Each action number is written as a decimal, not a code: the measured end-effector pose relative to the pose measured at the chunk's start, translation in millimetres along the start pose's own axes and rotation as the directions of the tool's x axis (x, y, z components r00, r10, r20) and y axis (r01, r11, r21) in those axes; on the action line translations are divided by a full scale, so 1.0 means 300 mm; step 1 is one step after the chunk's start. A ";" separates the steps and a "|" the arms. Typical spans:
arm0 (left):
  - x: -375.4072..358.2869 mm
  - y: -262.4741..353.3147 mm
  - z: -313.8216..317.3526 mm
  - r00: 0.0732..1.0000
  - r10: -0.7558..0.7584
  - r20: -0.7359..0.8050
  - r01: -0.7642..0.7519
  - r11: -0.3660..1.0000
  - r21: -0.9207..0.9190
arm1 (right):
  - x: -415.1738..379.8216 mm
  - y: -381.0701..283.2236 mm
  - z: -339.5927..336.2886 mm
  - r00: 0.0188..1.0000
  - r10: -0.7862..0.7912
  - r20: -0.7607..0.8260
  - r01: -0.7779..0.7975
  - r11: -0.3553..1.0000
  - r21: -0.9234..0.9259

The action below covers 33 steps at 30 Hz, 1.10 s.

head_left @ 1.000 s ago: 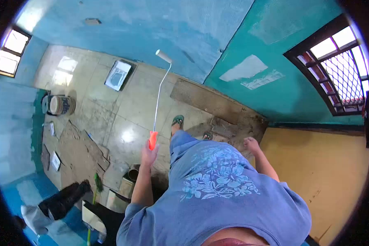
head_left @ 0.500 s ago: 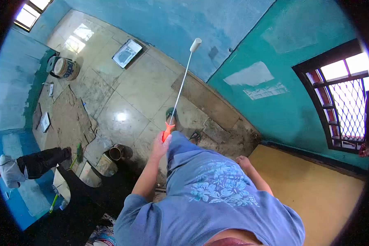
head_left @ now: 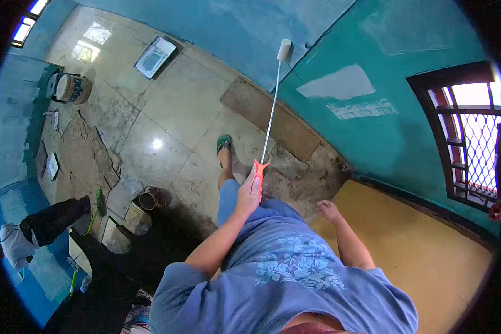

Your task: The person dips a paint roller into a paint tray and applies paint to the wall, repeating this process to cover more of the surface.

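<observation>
My left hand [head_left: 249, 197] is closed around the orange handle of a paint roller [head_left: 271, 119]. Its long thin metal rod reaches forward to a small white roller sleeve [head_left: 284, 50]. That sleeve appears in front of the blue wall [head_left: 234, 33], close to the corner with the green wall [head_left: 367, 61]; whether it touches cannot be told. My right hand [head_left: 328, 210] hangs at my side with fingers loosely curled and nothing visible in them, near a yellowish board-like surface [head_left: 406, 245].
A paint tray [head_left: 155, 57] lies by the blue wall. Farther left stand a paint bucket [head_left: 72, 89] and a flattened brown sheet [head_left: 86, 153]. An open can [head_left: 148, 200] and a dark table [head_left: 111, 273] are on my left. A person in dark trousers [head_left: 53, 220] is beyond. A barred window [head_left: 473, 139] is at right.
My left hand and the roller have swung right, bringing the sleeve nearer the corner. My left foot shows farther out on the floor. My right hand has moved slightly forward.
</observation>
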<state>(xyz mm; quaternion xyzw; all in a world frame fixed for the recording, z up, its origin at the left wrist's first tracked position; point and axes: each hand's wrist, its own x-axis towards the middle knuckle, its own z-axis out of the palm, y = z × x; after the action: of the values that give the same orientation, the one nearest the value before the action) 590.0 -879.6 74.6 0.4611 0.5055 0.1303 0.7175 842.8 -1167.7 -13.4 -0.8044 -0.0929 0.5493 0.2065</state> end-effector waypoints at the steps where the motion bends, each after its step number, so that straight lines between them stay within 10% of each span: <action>1: 0.027 -0.016 0.019 0.998 0.054 -0.014 -0.054 0.998 0.034 | -0.011 0.017 0.002 1.000 -0.005 -0.010 0.006 0.999 0.053; 7: 0.185 -0.123 0.004 0.955 0.265 -0.130 -0.249 0.960 0.129 | -0.087 0.109 0.008 0.996 0.086 0.022 -0.084 0.993 -0.080; 10: 0.291 -0.019 -0.067 0.990 0.004 -0.138 -0.009 0.999 -0.041 | -0.136 0.152 0.034 0.988 0.146 0.047 -0.141 0.985 -0.096; 18: 0.749 0.287 -0.318 0.922 0.208 -0.327 -0.263 0.955 -0.135 | -0.141 0.169 0.066 0.979 0.199 0.045 -0.196 0.979 -0.059; 33: 0.210 -0.033 -0.212 0.975 0.222 0.000 -0.219 0.963 0.154 | -0.057 -0.014 0.102 0.992 0.114 0.047 -0.113 0.993 -0.018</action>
<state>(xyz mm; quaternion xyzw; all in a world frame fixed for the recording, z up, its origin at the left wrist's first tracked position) 562.2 -810.3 24.6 0.5669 0.4656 0.1743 0.6568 808.3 -1163.4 -6.5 -0.7964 -0.0560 0.5787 0.1665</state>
